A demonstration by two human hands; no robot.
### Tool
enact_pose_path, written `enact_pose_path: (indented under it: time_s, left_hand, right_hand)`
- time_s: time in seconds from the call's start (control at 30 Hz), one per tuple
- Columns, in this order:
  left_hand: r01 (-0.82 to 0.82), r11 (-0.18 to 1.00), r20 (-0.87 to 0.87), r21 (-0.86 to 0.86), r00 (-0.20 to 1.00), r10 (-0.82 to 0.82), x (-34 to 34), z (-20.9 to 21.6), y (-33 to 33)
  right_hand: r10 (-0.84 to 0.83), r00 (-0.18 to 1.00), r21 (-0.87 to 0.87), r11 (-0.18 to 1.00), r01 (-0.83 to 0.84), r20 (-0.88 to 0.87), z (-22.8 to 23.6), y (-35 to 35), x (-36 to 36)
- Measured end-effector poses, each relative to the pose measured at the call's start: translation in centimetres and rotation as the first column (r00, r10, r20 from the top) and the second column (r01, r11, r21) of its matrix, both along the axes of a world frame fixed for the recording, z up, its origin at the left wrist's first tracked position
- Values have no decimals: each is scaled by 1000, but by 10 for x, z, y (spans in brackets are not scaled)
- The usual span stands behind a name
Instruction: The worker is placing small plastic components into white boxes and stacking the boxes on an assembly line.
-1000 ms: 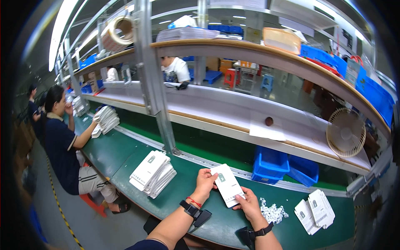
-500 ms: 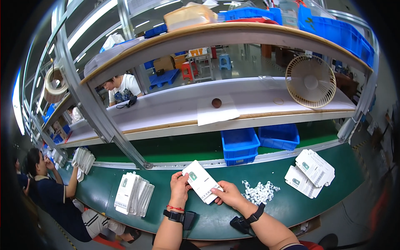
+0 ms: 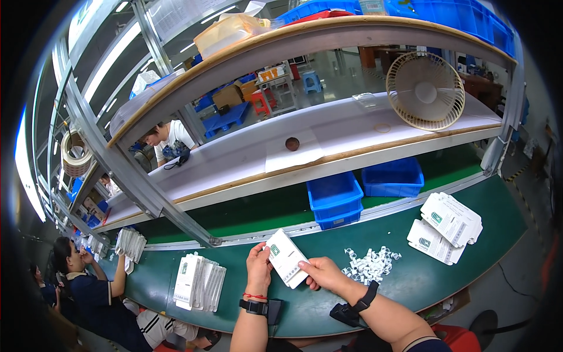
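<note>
A flat white box [image 3: 286, 257] with green print is held tilted above the green table, between both of my hands. My left hand [image 3: 258, 267] grips its left edge, fingers closed. At the lower right corner my right hand [image 3: 322, 273] pinches the box, thumb on its front face. Beside the right hand lies a loose heap of small white ring-shaped plastic pieces [image 3: 370, 265]. To the left stands a row of similar white boxes [image 3: 199, 283] leaning together. On the right, several more flat white boxes [image 3: 437, 242] lie overlapping.
Two blue bins [image 3: 335, 197] [image 3: 393, 178] sit beyond the table's far edge, under a white shelf [image 3: 234, 164]. The shelf carries a round fan guard [image 3: 426, 91] and a brown round object [image 3: 292, 144]. A metal post [image 3: 135, 158] rises at left; a co-worker [image 3: 97, 287] sits there.
The view has tilted and shifted slightly, so the surroundings sit differently in the picture. Both hands still hold the white box, which shows a little more of its lower edge.
</note>
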State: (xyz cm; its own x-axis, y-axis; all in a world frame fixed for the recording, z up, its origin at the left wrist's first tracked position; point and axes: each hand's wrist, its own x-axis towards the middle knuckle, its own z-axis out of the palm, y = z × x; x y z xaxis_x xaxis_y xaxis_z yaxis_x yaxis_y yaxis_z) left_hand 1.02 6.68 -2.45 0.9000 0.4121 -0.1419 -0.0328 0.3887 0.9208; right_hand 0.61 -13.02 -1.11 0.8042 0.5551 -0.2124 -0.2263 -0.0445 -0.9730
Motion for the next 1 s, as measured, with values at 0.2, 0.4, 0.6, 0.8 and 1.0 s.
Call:
enact_pose_path:
  time_s: [0.2,0.4,0.6,0.8,1.0]
  left_hand:
    - [7,1000,-10,-7,1000,-7,-1,1,1]
    - [114,993,15,40,993,-115,-2,2,-3]
    - [143,987,-10,77,990,-143,-1,3,-4]
    - [175,976,-33,128,985,-172,-6,6,-2]
    - [130,979,-31,158,991,-127,-3,7,-10]
  right_hand:
    - [24,1000,-10,1000,-24,-8,-4,1,2]
    - [120,992,-23,993,-119,42,1,0,2]
    - [84,996,7,996,-84,4,-5,-2,5]
    - [125,991,-49,991,-124,35,-5,0,3]
    - [105,993,-56,993,-102,49,-2,-3,3]
